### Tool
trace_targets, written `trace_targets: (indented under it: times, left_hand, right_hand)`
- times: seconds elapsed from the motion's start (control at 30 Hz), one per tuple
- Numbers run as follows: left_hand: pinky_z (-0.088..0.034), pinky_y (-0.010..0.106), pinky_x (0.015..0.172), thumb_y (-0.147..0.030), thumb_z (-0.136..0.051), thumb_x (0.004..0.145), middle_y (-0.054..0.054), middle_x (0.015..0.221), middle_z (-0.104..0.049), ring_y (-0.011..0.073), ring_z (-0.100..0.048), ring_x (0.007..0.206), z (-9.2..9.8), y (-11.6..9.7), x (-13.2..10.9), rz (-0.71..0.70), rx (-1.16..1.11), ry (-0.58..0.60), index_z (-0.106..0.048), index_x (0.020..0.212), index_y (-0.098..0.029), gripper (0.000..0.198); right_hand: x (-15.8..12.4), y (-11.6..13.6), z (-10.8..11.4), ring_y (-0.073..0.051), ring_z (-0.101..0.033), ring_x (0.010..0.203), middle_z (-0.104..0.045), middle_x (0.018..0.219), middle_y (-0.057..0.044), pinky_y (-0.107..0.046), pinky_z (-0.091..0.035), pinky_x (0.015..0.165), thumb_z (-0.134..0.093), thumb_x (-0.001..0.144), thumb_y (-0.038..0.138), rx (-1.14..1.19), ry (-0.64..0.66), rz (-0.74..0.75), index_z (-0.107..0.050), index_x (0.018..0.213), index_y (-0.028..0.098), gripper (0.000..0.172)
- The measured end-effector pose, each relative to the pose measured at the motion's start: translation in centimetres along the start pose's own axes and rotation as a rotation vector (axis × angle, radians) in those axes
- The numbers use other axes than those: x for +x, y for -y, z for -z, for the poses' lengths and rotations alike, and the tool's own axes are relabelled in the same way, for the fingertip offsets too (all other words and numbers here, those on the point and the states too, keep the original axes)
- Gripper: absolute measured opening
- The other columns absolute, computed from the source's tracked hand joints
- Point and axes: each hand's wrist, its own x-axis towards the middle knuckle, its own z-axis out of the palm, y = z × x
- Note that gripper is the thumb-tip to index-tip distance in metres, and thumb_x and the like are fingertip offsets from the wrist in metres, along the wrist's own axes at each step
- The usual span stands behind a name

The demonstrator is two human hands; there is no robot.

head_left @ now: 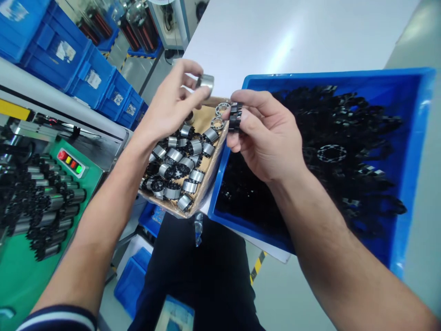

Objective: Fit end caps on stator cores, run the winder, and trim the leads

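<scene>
My left hand (172, 96) grips a silver metal ring (206, 83) between thumb and fingers, above the far end of a cardboard box (203, 195). To its right, my right hand (268, 131) pinches a black toothed plastic ring (235, 117) near the box's right edge. The two held parts are apart. In the box lie several metal rings fitted with black toothed pieces (175, 155), along with flat slotted rings (217, 123). Beneath my right hand and forearm, a blue bin (409, 184) holds a heap of black plastic parts (344, 124).
At left, a green work surface (17, 280) carries stacked assembled rings (44, 202) and a control box with coloured buttons (71, 162). Blue crates (65, 50) line the upper left. A white table (248, 37) extends behind the bin.
</scene>
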Motion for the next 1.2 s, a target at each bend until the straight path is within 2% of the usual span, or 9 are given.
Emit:
trace_targets:
  times: [0.07, 0.17, 0.33, 0.43, 0.53, 0.73, 0.9, 1.07, 1.2]
  left_hand:
    - [-0.065, 0.047, 0.089, -0.077, -0.085, 0.113, 0.004, 0.108, -0.071, 0.0244, -0.073, 0.089, -0.7, -2.8, -3.2, 0.079, -0.239, -0.074, -0.079, 0.142, -0.033, 0.053]
    - [-0.062, 0.037, 0.076, -0.084, -0.071, 0.121, 0.0, 0.094, -0.058, 0.0146, -0.054, 0.07, -2.8, -5.9, -7.6, 0.201, -0.457, -0.156, -0.077, 0.131, -0.025, 0.059]
    - [-0.047, 0.033, 0.063, -0.091, -0.054, 0.127, 0.0, 0.087, -0.054, 0.0149, -0.041, 0.063, -5.6, -6.5, -11.7, 0.259, -0.483, -0.21, -0.079, 0.122, -0.028, 0.069]
    - [-0.039, 0.034, 0.061, -0.091, -0.056, 0.127, 0.002, 0.089, -0.056, 0.0167, -0.045, 0.067, -6.0, -5.9, -12.4, 0.237, -0.508, -0.189, -0.084, 0.131, -0.032, 0.066]
    - [-0.042, 0.033, 0.061, -0.093, -0.056, 0.126, 0.002, 0.091, -0.061, 0.0169, -0.052, 0.069, -6.0, -5.8, -12.5, 0.242, -0.511, -0.133, -0.085, 0.135, -0.034, 0.067]
    - [-0.055, 0.035, 0.067, -0.091, -0.047, 0.13, 0.001, 0.088, -0.062, 0.0202, -0.064, 0.073, -6.3, -6.0, -13.1, 0.288, -0.423, -0.146, -0.083, 0.148, -0.036, 0.068]
    - [-0.059, 0.037, 0.069, -0.089, -0.051, 0.129, -0.001, 0.078, -0.05, 0.0206, -0.061, 0.066, -6.1, -5.3, -13.4, 0.322, -0.428, -0.121, -0.083, 0.149, -0.036, 0.065]
    - [-0.075, 0.037, 0.078, -0.077, -0.061, 0.13, 0.003, 0.104, -0.083, 0.0222, -0.083, 0.081, -4.7, -5.8, -13.6, 0.415, -0.669, 0.064, -0.069, 0.172, -0.03, 0.063]
    - [-0.08, 0.037, 0.085, -0.081, -0.07, 0.126, 0.004, 0.109, -0.09, 0.0238, -0.092, 0.083, -3.7, -5.9, -13.8, 0.493, -0.613, 0.129, -0.068, 0.18, -0.028, 0.076]
  right_hand:
    - [-0.3, 0.2, -0.7, -0.016, -0.081, 0.068, -0.09, 0.109, 0.0, -0.031, -0.074, 0.061, -0.108, 0.102, 0.069, -0.003, 0.01, 0.022, -0.092, 0.135, 0.035, 0.05]
    - [-0.9, 0.3, -1.7, -0.016, -0.077, 0.066, -0.089, 0.104, 0.002, -0.033, -0.075, 0.063, -0.109, 0.102, 0.066, -0.025, 0.01, 0.054, -0.094, 0.13, 0.035, 0.045]
    - [-1.9, -0.1, -2.7, -0.02, -0.079, 0.073, -0.09, 0.109, -0.001, -0.04, -0.076, 0.068, -0.102, 0.109, 0.062, -0.189, 0.012, 0.139, -0.096, 0.13, 0.037, 0.034]
    - [-2.4, 0.0, -3.2, -0.026, -0.086, 0.094, -0.092, 0.12, -0.005, -0.047, -0.081, 0.085, -0.099, 0.112, 0.056, -0.286, -0.019, 0.217, -0.096, 0.129, 0.037, 0.026]
    - [-2.7, 0.2, -3.7, -0.031, -0.089, 0.112, -0.092, 0.125, -0.006, -0.054, -0.081, 0.103, -0.094, 0.116, 0.053, -0.326, -0.017, 0.276, -0.094, 0.125, 0.036, 0.019]
    - [-2.8, -0.5, -3.7, -0.034, -0.088, 0.116, -0.088, 0.114, -0.006, -0.064, -0.078, 0.111, -0.086, 0.12, 0.049, -0.421, -0.035, 0.392, -0.094, 0.121, 0.037, 0.014]
    - [-2.8, -0.9, -3.5, -0.034, -0.087, 0.108, -0.085, 0.104, -0.006, -0.062, -0.078, 0.108, -0.085, 0.12, 0.043, -0.449, -0.064, 0.48, -0.096, 0.122, 0.04, 0.012]
    - [-3.0, 0.3, -3.3, -0.03, -0.082, 0.097, -0.083, 0.102, -0.005, -0.056, -0.077, 0.102, -0.095, 0.113, 0.037, -0.549, -0.032, 0.533, -0.099, 0.119, 0.042, 0.009]
    - [-2.9, 0.7, -3.4, -0.024, -0.068, 0.077, -0.076, 0.09, -0.003, -0.045, -0.064, 0.074, -0.089, 0.111, 0.028, -0.615, 0.02, 0.583, -0.098, 0.117, 0.041, 0.017]
